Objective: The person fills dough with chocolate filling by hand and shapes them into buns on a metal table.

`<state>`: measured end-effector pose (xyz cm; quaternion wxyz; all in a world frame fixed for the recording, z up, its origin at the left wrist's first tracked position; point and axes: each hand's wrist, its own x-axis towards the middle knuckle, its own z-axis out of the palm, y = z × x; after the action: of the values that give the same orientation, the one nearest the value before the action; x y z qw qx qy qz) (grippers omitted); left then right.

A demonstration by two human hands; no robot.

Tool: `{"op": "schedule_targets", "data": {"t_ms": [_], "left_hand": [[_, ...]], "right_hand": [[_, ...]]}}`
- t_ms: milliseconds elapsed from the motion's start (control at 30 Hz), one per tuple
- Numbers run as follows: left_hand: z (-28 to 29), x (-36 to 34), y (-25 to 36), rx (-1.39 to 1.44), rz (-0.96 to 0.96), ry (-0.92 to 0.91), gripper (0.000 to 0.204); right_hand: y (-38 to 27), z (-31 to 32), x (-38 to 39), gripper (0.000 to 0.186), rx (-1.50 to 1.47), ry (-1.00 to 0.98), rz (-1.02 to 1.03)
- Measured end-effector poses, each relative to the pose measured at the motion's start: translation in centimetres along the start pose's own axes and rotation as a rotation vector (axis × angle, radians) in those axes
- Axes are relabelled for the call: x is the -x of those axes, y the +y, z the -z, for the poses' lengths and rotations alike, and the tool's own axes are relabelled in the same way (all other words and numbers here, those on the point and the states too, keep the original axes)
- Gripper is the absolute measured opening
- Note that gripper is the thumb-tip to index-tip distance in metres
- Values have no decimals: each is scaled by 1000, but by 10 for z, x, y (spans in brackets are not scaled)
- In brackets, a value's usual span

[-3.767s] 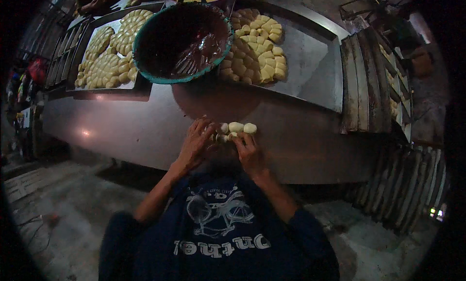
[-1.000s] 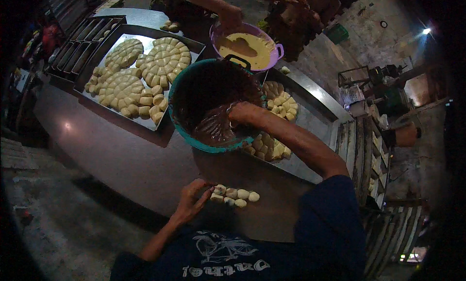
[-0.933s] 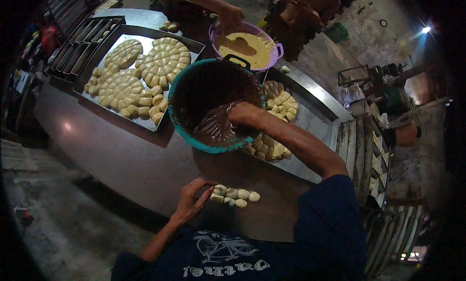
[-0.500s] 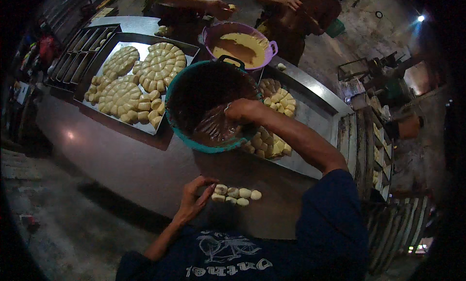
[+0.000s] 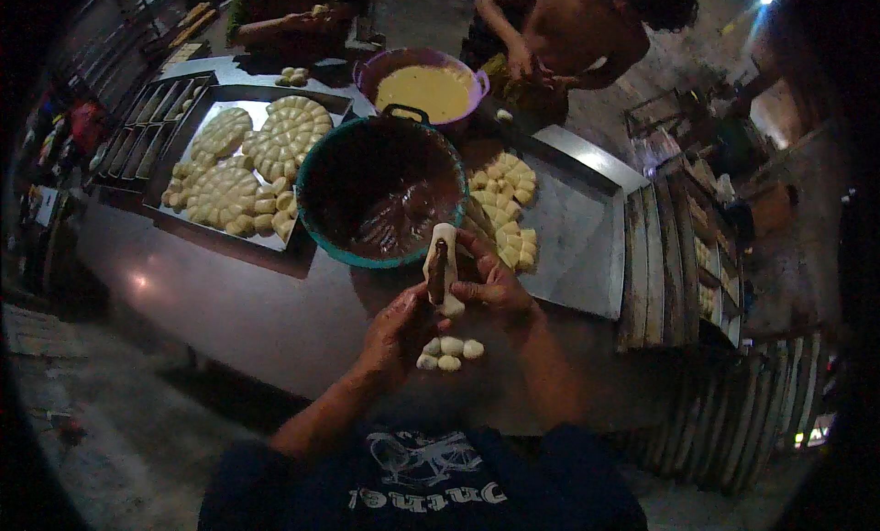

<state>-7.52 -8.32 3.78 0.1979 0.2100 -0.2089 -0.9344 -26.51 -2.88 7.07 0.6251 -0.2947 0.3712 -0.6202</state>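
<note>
A flattened piece of pale dough [image 5: 448,304] with a brown streak of filling along it stands out just in front of the teal tub [image 5: 346,197] of dark brown paste. My left hand [image 5: 403,318] holds it from the left, fingers curled at its lower end. My right hand [image 5: 497,286] grips it from the right, thumb pressed on it. Below my hands several small dough balls [image 5: 450,346] lie in a cluster on the metal table [image 5: 202,283].
Trays of segmented dough [image 5: 218,192], [image 5: 575,256] flank the tub. Narrow tins [image 5: 147,127] sit left, stacked trays [image 5: 665,265] right. Behind are a purple basin of yellow batter [image 5: 424,91] and two people [image 5: 587,31], [image 5: 284,13] at work.
My right hand has come out of the tub and down to meet my left hand, which has risen with the dough. Fewer balls lie below. The co-worker's hand has left the basin.
</note>
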Motion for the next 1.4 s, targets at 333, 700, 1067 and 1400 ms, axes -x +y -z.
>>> {"op": "schedule_targets", "data": {"t_ms": [333, 700, 1067, 1400], "left_hand": [[-10, 10, -32, 157, 225, -75, 25], [-27, 22, -27, -682, -224, -11, 20], [-17, 28, -5, -656, 66, -216, 25], [3, 11, -30, -64, 333, -65, 34]], "right_hand": [[72, -8, 94, 55, -209, 404, 362], [62, -35, 131, 40, 1718, 454, 595], [18, -18, 127, 33, 1226, 270, 506], [51, -61, 114, 41, 1490, 581, 662]]}}
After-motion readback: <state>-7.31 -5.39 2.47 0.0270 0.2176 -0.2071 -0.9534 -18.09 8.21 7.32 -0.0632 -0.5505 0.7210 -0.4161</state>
